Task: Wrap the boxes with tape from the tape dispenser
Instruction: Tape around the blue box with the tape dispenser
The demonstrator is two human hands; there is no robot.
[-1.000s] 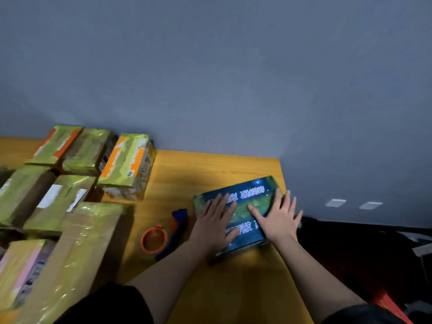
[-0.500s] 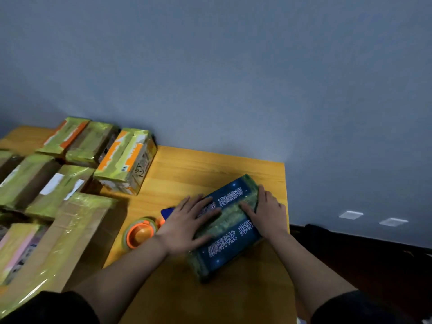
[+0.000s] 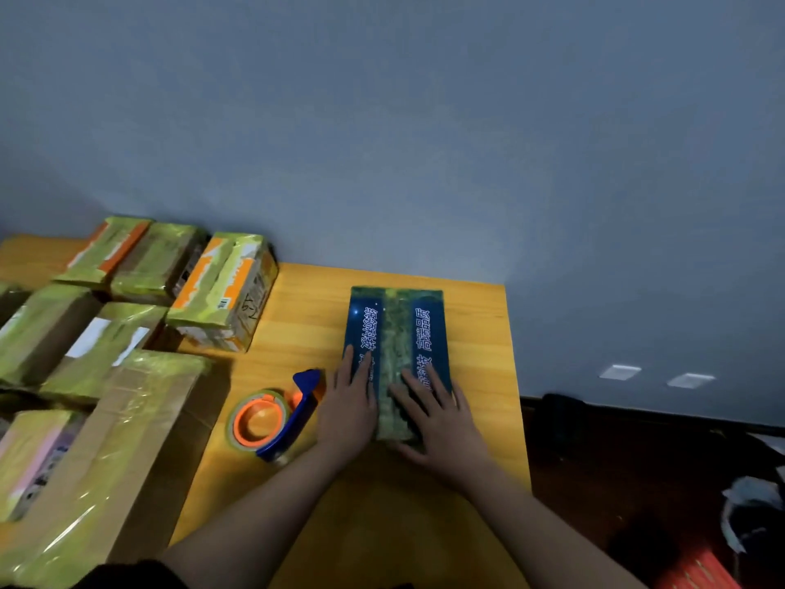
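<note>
A flat dark blue box [image 3: 397,325] with white lettering lies lengthwise on the wooden table [image 3: 306,299], a yellowish strip of tape running down its middle. My left hand [image 3: 350,412] rests flat on the box's near left part, fingers straight. My right hand [image 3: 437,418] presses flat on the near right part, fingers spread over the tape strip. The tape dispenser [image 3: 276,414], blue with an orange hub and a roll of yellowish tape, lies on the table just left of my left hand, untouched.
Several boxes wrapped in yellowish tape [image 3: 221,291] crowd the table's left side, with a large cardboard box [image 3: 106,452] at the near left. The table's right edge [image 3: 516,397] is close to the blue box; beyond it lies dark floor.
The blue box has been turned from a slanted lie to pointing straight away from me. Both hands moved with it and now lie flat on its near end.
</note>
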